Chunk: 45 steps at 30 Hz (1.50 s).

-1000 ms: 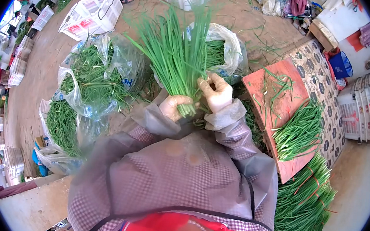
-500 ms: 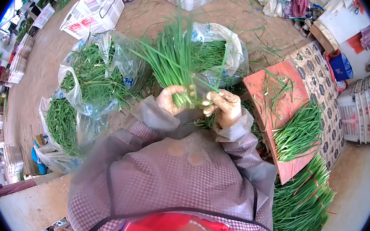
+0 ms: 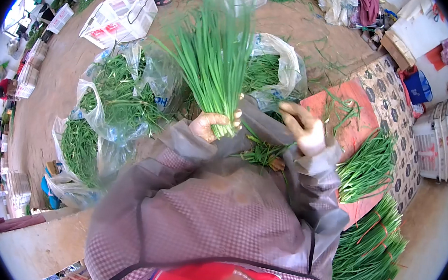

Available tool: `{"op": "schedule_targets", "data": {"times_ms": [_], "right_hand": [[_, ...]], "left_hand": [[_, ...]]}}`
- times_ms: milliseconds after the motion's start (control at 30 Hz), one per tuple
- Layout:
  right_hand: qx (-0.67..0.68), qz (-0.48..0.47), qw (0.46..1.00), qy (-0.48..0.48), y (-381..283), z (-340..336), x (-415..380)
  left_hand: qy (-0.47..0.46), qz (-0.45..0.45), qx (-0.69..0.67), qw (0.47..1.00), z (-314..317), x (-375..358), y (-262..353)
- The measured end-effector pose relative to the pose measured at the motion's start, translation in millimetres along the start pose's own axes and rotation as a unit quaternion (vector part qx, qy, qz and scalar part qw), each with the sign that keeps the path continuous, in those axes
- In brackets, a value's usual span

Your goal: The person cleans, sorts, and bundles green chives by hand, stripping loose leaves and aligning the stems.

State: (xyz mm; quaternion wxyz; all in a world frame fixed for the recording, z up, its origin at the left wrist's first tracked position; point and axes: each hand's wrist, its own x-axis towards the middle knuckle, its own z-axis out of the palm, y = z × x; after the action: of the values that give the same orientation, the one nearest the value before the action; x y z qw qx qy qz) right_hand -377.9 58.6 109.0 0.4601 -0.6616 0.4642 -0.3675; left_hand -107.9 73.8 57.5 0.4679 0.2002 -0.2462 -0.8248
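Note:
My left hand [image 3: 208, 126] is wrapped round the cut ends of a bunch of garlic chives [image 3: 214, 69], whose green leaves fan upward and blur at the tips. To the right of the bunch, my right hand [image 3: 304, 130] is held apart from it, fingers stretched out and nothing seen in them. Beneath that hand, loose chive scraps [image 3: 260, 151] lie on my lap. On the reddish board [image 3: 333, 99] beside my right hand rest a pile of chives [image 3: 368, 167] and a few stray stems.
Plastic bags of chives stand to the left [image 3: 96, 122] and ahead [image 3: 290, 65]. Tied chive bundles [image 3: 369, 256] are stacked at lower right. White crates [image 3: 122, 17] stand on the dirt floor, with more stacked [image 3: 440, 139] at right. A person's dark-clothed legs show at the top.
My right hand has come away from the chives and moved right, its fingers now spread. The bunch stands more upright in my left hand.

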Motion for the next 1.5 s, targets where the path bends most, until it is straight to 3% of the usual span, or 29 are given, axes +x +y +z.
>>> {"op": "schedule_targets", "data": {"times_ms": [67, 133, 200, 267, 400, 667, 733, 867, 967, 1000, 1033, 1067, 1100, 1133, 1167, 1200, 1267, 1300, 1333, 1400, 1500], "right_hand": [[0.197, -0.01, 0.977, -0.085, -38, 27, 17], [0.097, -0.125, 0.983, -0.09, -56, 50, 41], [-0.054, -0.299, 0.953, -0.017, -60, 73, 68], [-0.207, -0.252, 0.944, -0.042, -69, 81, 77], [-0.332, -0.193, 0.921, -0.061, -59, 87, 87], [-0.362, -0.144, 0.916, -0.093, -61, 84, 87], [-0.377, -0.197, 0.903, -0.068, -52, 87, 92], [-0.458, -0.21, 0.86, -0.079, -40, 87, 99], [-0.529, -0.222, 0.815, 0.084, -38, 72, 103], [-0.439, -0.184, 0.877, 0.07, -38, 54, 110], [-0.302, -0.211, 0.92, 0.133, -45, 35, 102], [-0.161, -0.129, 0.96, 0.19, -45, 22, 99], [0.011, -0.112, 0.974, 0.197, -51, 6, 93], [0.1, -0.142, 0.962, 0.212, -59, -7, 86], [0.149, -0.059, 0.959, 0.232, -71, -21, 74], [0.254, -0.049, 0.953, 0.158, -63, -39, 64], [0.326, -0.013, 0.945, -0.013, -44, -59, 48], [0.223, 0.026, 0.974, 0.03, -51, -44, 42], [0.111, 0.022, 0.993, -0.031, -50, -42, 40], [0.101, 0.036, 0.994, -0.035, -44, -18, 39], [-0.031, -0.169, 0.985, -0.021, -46, 24, 48]], "left_hand": [[-0.007, -0.007, 0.012, 1.0, 2, -1, -5], [-0.017, -0.022, 0.026, 0.999, -9, -1, -14], [-0.022, -0.012, 0.036, 0.999, 9, -4, -11], [0.033, -0.046, 0.123, 0.991, 19, -9, -8], [0.019, -0.028, 0.105, 0.994, 3, -10, -17], [0.023, -0.059, 0.166, 0.984, -14, -11, -23], [0.03, -0.056, 0.191, 0.98, -10, -12, -25], [0.066, -0.086, 0.176, 0.978, -5, -13, -24], [0.053, -0.09, 0.163, 0.981, -8, -11, -24], [0.035, -0.084, 0.146, 0.985, -9, -9, -23], [0.035, -0.084, 0.146, 0.985, -5, -9, -21], [0.033, -0.079, 0.125, 0.989, 4, -10, -17], [0.03, -0.074, 0.103, 0.991, 8, -10, -15], [0.029, -0.074, 0.102, 0.992, 8, -10, -15], [0.027, -0.073, 0.099, 0.992, 8, -10, -14], [0.026, -0.072, 0.096, 0.992, 8, -10, -13], [0.029, -0.076, 0.073, 0.994, 5, -10, -14], [0.033, -0.081, 0.05, 0.995, 4, -9, -15], [0.032, -0.082, 0.05, 0.995, 4, -8, -15], [0.022, -0.076, 0.064, 0.995, 4, -8, -16], [0.028, -0.084, 0.073, 0.993, 10, -7, -16]]}}
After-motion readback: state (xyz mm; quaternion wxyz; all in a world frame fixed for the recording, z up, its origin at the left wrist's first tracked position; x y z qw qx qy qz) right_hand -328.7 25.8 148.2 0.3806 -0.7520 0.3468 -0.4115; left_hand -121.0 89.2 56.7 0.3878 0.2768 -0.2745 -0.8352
